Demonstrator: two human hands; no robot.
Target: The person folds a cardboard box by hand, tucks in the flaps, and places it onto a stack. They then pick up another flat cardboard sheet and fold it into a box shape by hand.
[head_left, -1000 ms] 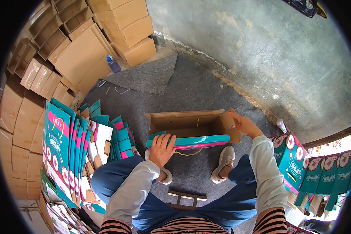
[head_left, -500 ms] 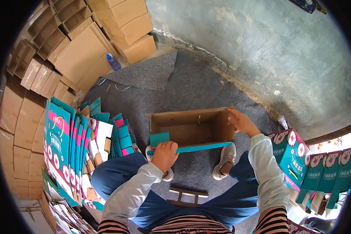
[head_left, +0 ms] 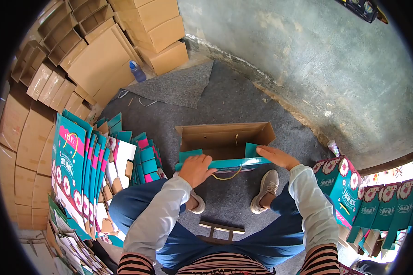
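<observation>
An open-topped cardboard gift box [head_left: 234, 149], brown inside and teal outside, stands on the floor between my feet. Along its near edge runs a teal rim, with a yellow cord handle [head_left: 228, 176] hanging on the side facing me. My left hand [head_left: 196, 172] is closed over the near left edge, beside a teal corner flap [head_left: 190, 155]. At the near right corner, my right hand [head_left: 280, 157] has its fingers stretched out and pressed against another teal corner flap [head_left: 251, 150]. The underside of the box is hidden.
Folded teal and pink cartons [head_left: 73, 169] lean in a stack at my left. Teal printed boxes [head_left: 337, 188] stand at my right. Brown cartons [head_left: 158, 34] are piled at the back left, near a blue bottle [head_left: 137, 72]. A concrete wall [head_left: 303, 59] curves behind.
My right hand has moved from the box's right end wall to the near right corner, where a teal flap now stands folded in. The cord handle on the near side has come into view.
</observation>
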